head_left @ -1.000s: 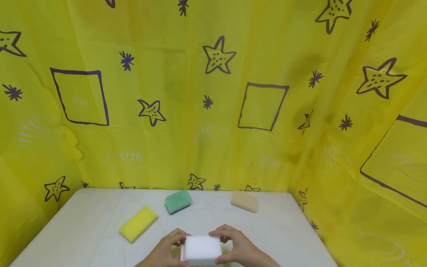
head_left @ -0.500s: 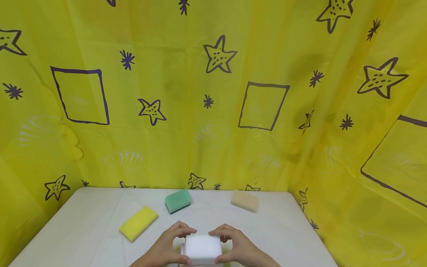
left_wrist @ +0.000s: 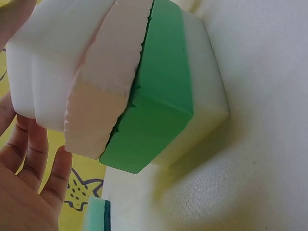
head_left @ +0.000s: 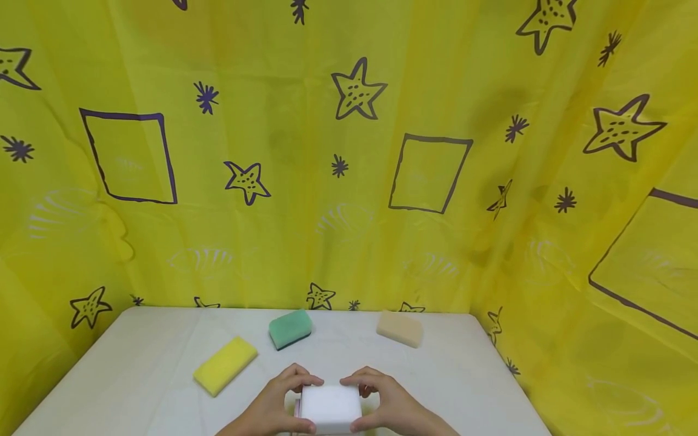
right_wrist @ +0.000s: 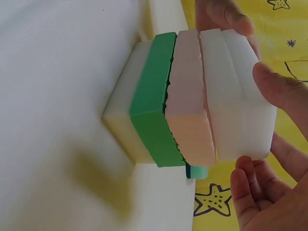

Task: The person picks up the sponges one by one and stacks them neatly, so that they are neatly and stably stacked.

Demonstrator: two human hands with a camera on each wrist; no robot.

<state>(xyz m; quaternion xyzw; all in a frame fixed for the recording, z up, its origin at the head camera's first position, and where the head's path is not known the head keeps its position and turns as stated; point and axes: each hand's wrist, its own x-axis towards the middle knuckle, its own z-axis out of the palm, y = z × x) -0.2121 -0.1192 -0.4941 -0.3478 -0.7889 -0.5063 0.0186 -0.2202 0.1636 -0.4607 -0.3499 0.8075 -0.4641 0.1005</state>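
Observation:
A stack of sponges stands at the front of the table. On top is a white sponge block (head_left: 331, 409) with a seam along its side. Beneath it come a pale pink sponge (right_wrist: 185, 82), a green sponge (right_wrist: 154, 96) with a thin dark layer, and a cream sponge (left_wrist: 204, 77) at the base, on the tablecloth. My left hand (head_left: 275, 402) holds the white block's left side between thumb and fingers. From the opposite side my right hand (head_left: 389, 402) grips the same block, thumb at the near corner and fingers at the far one.
Behind the stack lie a yellow sponge (head_left: 226, 366) to the left, a green sponge with a dark underside (head_left: 291, 329), and a beige sponge (head_left: 400, 329) to the right. A yellow patterned curtain (head_left: 294, 236) borders the white table (head_left: 125, 375).
My left hand has shifted from the stack's left edge, up and inward onto the white block's corners. The right hand keeps its hold. The loose sponges stay put.

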